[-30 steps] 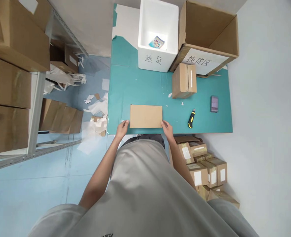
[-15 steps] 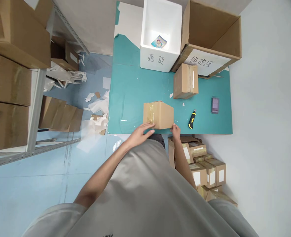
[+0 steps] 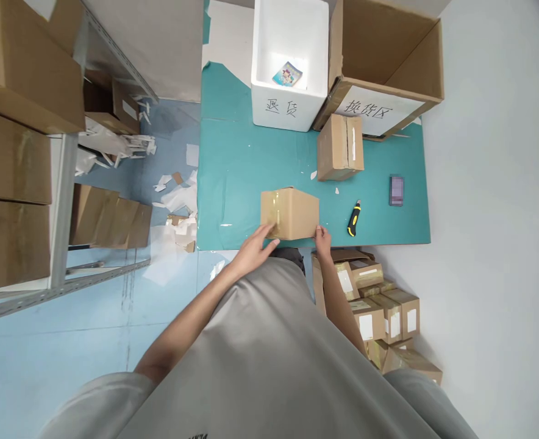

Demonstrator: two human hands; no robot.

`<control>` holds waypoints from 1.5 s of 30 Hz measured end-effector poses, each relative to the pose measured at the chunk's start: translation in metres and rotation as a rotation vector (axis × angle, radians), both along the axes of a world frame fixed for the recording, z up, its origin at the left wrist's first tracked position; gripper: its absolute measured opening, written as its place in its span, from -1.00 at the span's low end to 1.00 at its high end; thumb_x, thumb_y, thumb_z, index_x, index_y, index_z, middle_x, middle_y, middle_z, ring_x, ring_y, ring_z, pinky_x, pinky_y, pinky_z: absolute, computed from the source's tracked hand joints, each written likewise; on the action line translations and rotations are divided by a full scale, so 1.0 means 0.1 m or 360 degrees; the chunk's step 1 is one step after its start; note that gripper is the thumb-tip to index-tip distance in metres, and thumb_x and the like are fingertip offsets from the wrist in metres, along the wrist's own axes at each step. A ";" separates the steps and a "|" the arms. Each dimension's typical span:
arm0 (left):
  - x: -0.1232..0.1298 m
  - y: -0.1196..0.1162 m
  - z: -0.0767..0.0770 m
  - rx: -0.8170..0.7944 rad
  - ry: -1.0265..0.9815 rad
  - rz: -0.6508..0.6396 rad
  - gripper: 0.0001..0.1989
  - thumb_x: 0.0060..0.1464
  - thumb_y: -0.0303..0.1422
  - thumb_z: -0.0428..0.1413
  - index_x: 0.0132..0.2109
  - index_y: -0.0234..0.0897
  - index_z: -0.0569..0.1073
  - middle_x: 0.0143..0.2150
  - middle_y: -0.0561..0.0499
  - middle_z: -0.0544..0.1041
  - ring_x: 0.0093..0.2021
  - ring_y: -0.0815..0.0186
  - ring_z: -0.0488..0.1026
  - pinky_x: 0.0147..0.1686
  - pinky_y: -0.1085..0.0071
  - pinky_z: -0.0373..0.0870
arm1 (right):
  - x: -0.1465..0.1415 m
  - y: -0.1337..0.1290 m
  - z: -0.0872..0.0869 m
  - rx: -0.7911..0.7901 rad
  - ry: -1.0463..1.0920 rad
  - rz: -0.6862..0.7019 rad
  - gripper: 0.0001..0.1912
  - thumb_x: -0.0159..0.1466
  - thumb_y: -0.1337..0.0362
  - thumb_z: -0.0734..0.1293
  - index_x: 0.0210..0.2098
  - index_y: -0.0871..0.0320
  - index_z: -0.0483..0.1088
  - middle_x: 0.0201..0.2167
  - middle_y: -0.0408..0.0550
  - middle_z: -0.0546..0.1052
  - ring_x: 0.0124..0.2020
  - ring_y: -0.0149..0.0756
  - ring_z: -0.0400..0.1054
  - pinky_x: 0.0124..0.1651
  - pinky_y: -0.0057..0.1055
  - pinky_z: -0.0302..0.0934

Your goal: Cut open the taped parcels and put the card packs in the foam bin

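A small taped cardboard box [image 3: 303, 213] rests near the front edge of the green-topped table [image 3: 233, 164]. My left hand [image 3: 255, 249] lies at its lower left corner, fingers stretched out against the taped side and thumb apart. At the lower right corner, the fingers of my right hand [image 3: 323, 241] are closed on the box's edge. To the right of that hand lies a black and yellow utility knife [image 3: 354, 219]. A second cardboard box [image 3: 340, 149] stands farther back on the table.
At the back are a white foam bin [image 3: 283, 113] holding a colourful packet [image 3: 288, 74] and a large open carton [image 3: 388, 91]. A phone-like device [image 3: 396, 191] lies right. Shelving [image 3: 68, 207] with boxes stands left; several parcels [image 3: 391, 314] are piled below right.
The view has shifted slightly, moving the table scene a little left. My hands remain at the box's two near corners, with only a slight shift of the left fingers.
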State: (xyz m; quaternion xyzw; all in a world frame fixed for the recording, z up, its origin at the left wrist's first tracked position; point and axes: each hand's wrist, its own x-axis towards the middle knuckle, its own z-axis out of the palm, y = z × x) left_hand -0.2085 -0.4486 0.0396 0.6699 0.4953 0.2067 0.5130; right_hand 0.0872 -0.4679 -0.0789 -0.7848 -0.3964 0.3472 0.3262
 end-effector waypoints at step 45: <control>-0.38 0.57 -0.87 -0.0411 -0.0388 0.0643 -0.13 -0.07 0.04 0.42 0.28 -0.39 0.51 0.32 -0.30 0.55 0.23 -0.07 0.55 0.30 0.03 0.46 | -0.33 0.25 0.40 -0.0163 -0.0128 0.0633 -0.59 0.44 -0.03 0.32 0.05 0.14 0.55 0.02 0.15 0.71 0.02 0.00 0.61 0.10 -0.15 0.46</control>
